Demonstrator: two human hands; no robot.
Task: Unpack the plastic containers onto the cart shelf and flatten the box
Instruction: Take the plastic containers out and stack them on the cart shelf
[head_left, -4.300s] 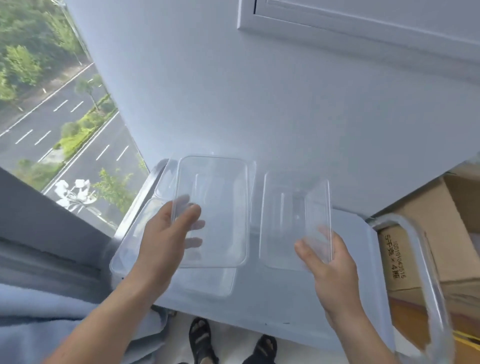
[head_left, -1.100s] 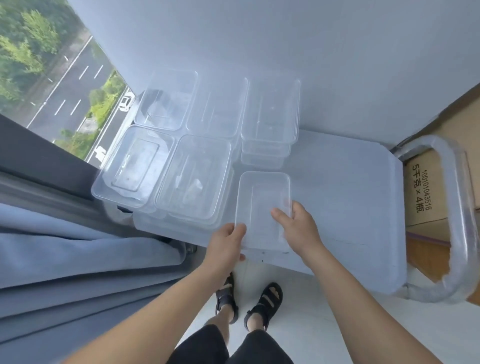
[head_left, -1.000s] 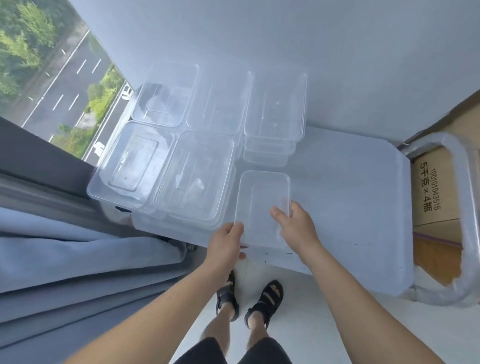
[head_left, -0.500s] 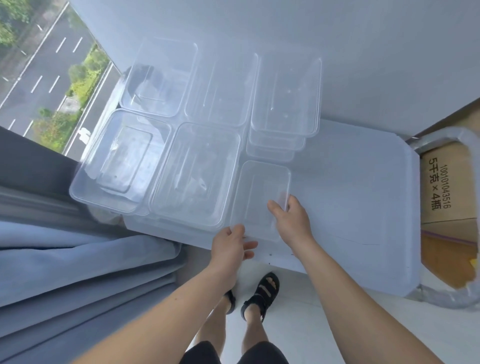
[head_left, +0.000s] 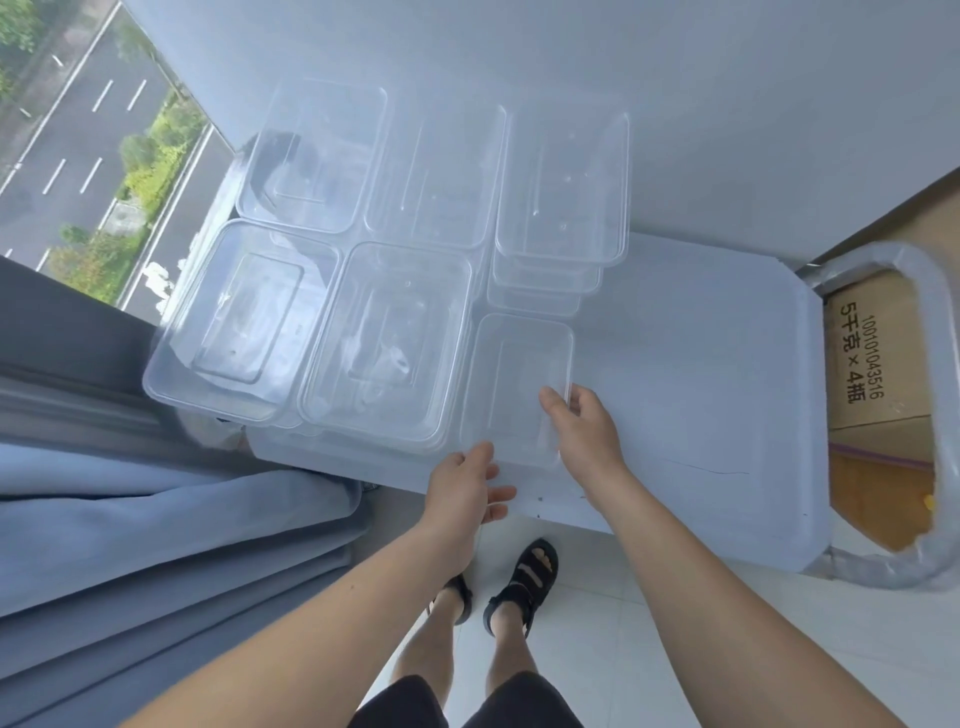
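Fingers (head_left: 553, 413) of right hand (head_left: 584, 441) pinch small container (head_left: 514, 384) by its right rim on cart shelf (head_left: 701, 389). Left hand (head_left: 460, 488) loose, thumb at near corner, gripping nothing

On cart shelf (head_left: 701, 364), small container (head_left: 514, 384), right hand (head_left: 584, 436) pinching, left hand (head_left: 462, 493) beside

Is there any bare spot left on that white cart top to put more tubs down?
The right half of the cart shelf lies bare, between the small front container and the wrapped handle. The left half is crowded with clear containers, rim to rim, some stacked.
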